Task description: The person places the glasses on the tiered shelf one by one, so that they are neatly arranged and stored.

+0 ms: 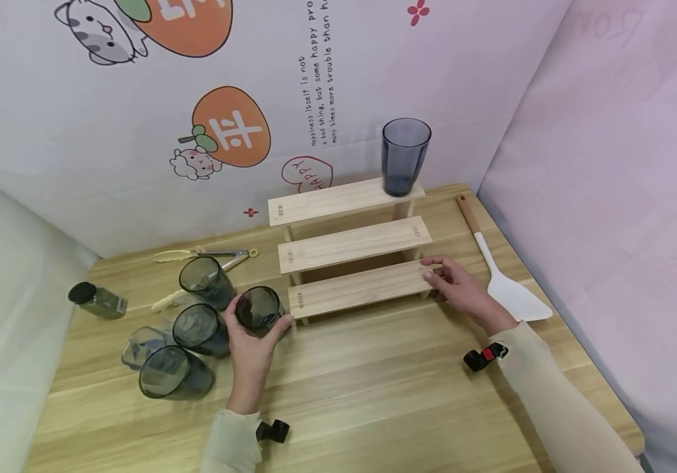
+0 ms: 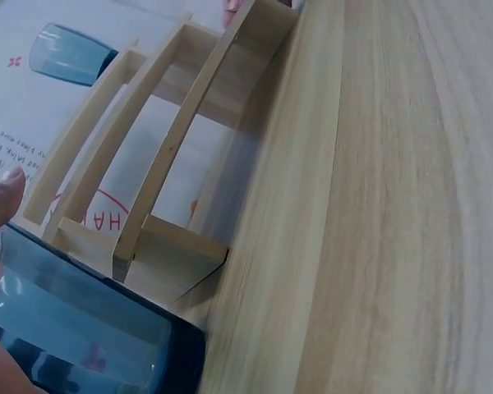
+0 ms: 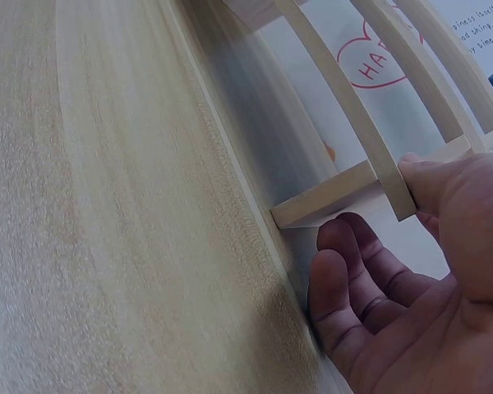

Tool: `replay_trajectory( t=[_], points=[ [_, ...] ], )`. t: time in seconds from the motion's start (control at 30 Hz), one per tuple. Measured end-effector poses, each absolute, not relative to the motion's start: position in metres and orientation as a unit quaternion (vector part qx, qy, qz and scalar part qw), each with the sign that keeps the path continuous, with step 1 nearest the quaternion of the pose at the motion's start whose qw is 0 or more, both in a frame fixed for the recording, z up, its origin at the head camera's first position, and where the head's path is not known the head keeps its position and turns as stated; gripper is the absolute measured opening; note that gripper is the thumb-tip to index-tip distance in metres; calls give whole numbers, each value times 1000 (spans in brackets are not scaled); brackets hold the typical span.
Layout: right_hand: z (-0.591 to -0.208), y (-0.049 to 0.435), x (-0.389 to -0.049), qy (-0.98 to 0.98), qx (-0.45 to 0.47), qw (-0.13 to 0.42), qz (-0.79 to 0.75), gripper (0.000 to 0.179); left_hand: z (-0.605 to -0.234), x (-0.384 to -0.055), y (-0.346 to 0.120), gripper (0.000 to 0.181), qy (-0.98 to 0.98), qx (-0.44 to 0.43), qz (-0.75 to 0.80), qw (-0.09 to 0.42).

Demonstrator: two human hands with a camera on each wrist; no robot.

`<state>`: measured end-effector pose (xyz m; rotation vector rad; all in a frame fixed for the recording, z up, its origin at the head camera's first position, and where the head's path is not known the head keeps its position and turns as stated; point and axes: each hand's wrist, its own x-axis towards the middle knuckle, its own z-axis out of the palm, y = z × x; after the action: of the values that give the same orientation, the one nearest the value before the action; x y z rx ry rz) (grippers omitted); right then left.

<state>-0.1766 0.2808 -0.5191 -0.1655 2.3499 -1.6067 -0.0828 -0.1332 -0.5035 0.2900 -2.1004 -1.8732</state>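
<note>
My left hand (image 1: 252,358) is wrapped round a dark glass tumbler (image 1: 260,310), thumb on one side and fingers on the other. The tumbler (image 2: 90,320) stands upright on the table beside the left end of a three-step wooden shelf rack (image 1: 362,289). My right hand (image 1: 462,292) grips the right end of the lowest step. In the right wrist view, its thumb lies against the board's end and the other fingers (image 3: 333,283) curl below. Another blue-grey tumbler (image 1: 404,157) stands upright on the top step, at its right end.
Left of my left hand stand several dark tumblers (image 1: 175,374), a clear glass (image 1: 142,348) and a black-capped spice jar (image 1: 97,300). Tongs (image 1: 226,254) lie behind them. A white spatula (image 1: 512,292) with a wooden handle lies right of the rack. A printed wall sheet (image 1: 350,85) rises behind.
</note>
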Motion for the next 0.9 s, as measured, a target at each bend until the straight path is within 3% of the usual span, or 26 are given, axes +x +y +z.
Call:
replay_trajectory(
  t=[0.57,0.9],
  points=[
    [-520,279,-176,816,-59,145,-557,43,-504,-88,-139,81,-713,50,-675,186],
    [-519,280,-177,815,-62,146,-557,42,-474,-96,-144,82,-742,35,-653,147]
  ],
)
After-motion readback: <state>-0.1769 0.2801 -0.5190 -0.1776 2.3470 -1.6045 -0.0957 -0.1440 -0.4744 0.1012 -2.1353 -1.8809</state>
